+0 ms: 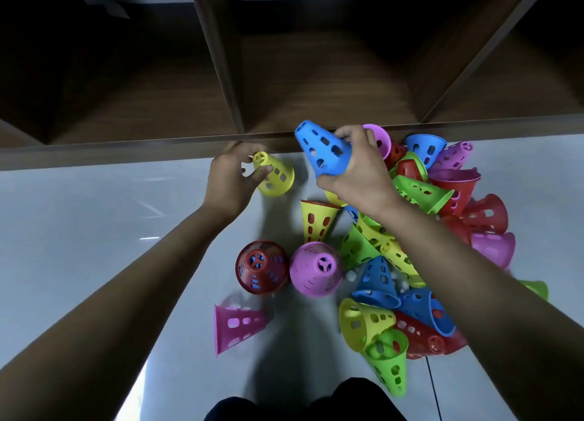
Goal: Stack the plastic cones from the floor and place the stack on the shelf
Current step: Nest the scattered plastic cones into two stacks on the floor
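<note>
Two hands in view, each gripping one cone. Four loose cones sit left of a heap; the heap itself is too tangled for an exact count and mixes red, yellow, green, blue and pink. The left hand (232,180) curls its fingers round the narrow tip of a small yellow cone (274,175), which is tilted with its wide mouth toward the lower right, just in front of the shelf edge. Below it on the floor are a toppled pink cone (237,326) on its side, then a red cone (262,267) standing tip up with blue showing through its holes, and touching it an upright pink cone (316,269). Just behind that is a yellow nested cone (316,221) with a red rim inside. The right hand (360,171) wraps the wide end of a blue cone (322,149), held off the floor with its tip pointing up and left, above the near edge of the heap (423,262). The floor (79,218) is pale grey and glossy, with light reflections. The dark wood shelf (126,147) runs across the back, three open compartments visible. Dark-clothed knees (284,405) show at the bottom edge.
</note>
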